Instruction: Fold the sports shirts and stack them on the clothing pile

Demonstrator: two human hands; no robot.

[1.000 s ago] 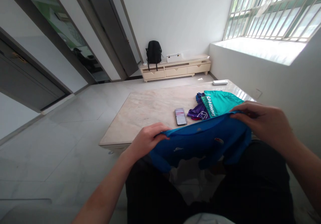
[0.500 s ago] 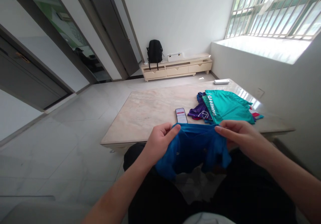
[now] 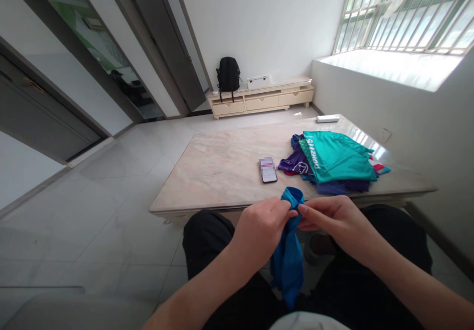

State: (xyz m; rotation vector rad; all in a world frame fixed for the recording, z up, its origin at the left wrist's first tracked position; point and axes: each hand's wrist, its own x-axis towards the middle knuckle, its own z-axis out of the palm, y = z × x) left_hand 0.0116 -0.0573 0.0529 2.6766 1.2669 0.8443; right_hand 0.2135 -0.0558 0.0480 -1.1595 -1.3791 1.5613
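A blue garment [image 3: 291,258] hangs between my knees in front of the table edge, gathered into a narrow strip. Its top bends into a loop above my fingers; I cannot tell its exact kind. My left hand [image 3: 261,226] is closed on the gathered cloth near the top. From the other side my right hand [image 3: 335,216] pinches the same cloth between thumb and fingers, close to the left. Beyond my right hand lies a pile of sports clothes, a teal garment [image 3: 336,157] with white lettering on top and a purple one [image 3: 298,162] sticking out underneath.
A phone [image 3: 268,170] lies on the marble table [image 3: 215,167] left of the pile. Near the table's far right corner is a white elongated object [image 3: 328,119]. Against the wall, a low cabinet [image 3: 262,104] bears a black backpack [image 3: 228,77].
My hands have come together from either end of the blue garment. Its stretched upper edge is now bunched, and the cloth hangs as a narrow strip instead of spread wide.
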